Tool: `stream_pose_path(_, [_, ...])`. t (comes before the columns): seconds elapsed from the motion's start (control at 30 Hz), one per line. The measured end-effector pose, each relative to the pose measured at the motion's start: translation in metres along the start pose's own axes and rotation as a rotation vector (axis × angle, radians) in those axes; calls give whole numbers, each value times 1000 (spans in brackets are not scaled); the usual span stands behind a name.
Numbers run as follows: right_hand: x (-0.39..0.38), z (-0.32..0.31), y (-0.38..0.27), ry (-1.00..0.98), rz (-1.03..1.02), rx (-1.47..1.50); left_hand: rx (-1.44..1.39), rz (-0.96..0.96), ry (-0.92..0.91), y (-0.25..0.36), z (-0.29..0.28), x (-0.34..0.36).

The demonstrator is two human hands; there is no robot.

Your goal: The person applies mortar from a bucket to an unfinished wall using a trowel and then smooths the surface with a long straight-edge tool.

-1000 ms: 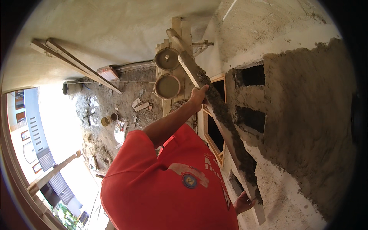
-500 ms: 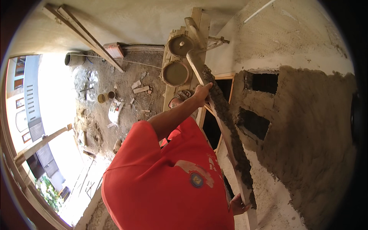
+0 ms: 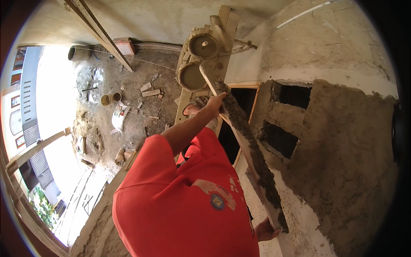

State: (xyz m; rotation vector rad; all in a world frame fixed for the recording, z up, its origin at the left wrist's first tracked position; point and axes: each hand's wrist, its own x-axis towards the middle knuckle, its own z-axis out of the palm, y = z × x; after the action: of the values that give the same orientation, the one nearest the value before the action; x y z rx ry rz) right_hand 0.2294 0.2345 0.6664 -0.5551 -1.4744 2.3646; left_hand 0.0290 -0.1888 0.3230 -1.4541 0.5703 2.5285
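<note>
My left hand [image 3: 216, 104] grips a long wooden board [image 3: 209, 78] near its upper part. Dark wet mortar [image 3: 252, 143] is piled along the board's right side. My right hand [image 3: 266, 230] grips the board near its lower part, at the bottom of the view. The board lies diagonally beside the partly plastered wall [image 3: 342, 158]; I cannot tell whether it touches it. Just beyond its upper end, two round mortar tubs [image 3: 203, 48] sit on a plank platform [image 3: 227, 19]. My foot [image 3: 190, 109] shows below the tubs.
Dark openings [image 3: 294, 96] are in the wall, beside a wooden-framed opening [image 3: 242, 98]. Long timbers [image 3: 96, 30] stand at upper left. Below lies a dirt floor [image 3: 128, 77] with buckets [image 3: 105, 100], offcuts and a sack [image 3: 120, 115]. A bright opening with a timber rail [image 3: 38, 152] is left.
The view has shifted, with floor and tubs higher in the picture. The board, held in both hands, now reaches less far past the tubs, and more of my foot shows.
</note>
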Motion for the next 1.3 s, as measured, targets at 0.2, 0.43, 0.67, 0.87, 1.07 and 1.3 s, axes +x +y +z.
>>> stream_pose_path(0.2, [9, 38, 8, -157, 100, 93, 21, -69, 83, -6, -30, 37])
stream_pose_path(0.43, [20, 54, 18, -178, 181, 70, -116, -33, -12, -8, -64, 77])
stream_pose_path(0.67, [37, 68, 39, -224, 146, -113, -124, -121, 237, 19, -35, 52])
stream_pose_path(0.87, [66, 110, 70, -412, 119, -272, -340, -126, 287, -6, -94, 146])
stream_pose_path(1.07, [78, 153, 118, -428, 115, -320, -482, 12, 466, 11, -83, 130])
stream_pose_path(1.3, [85, 205, 164, -484, 126, -383, -717, 203, 215, 22, -88, 123])
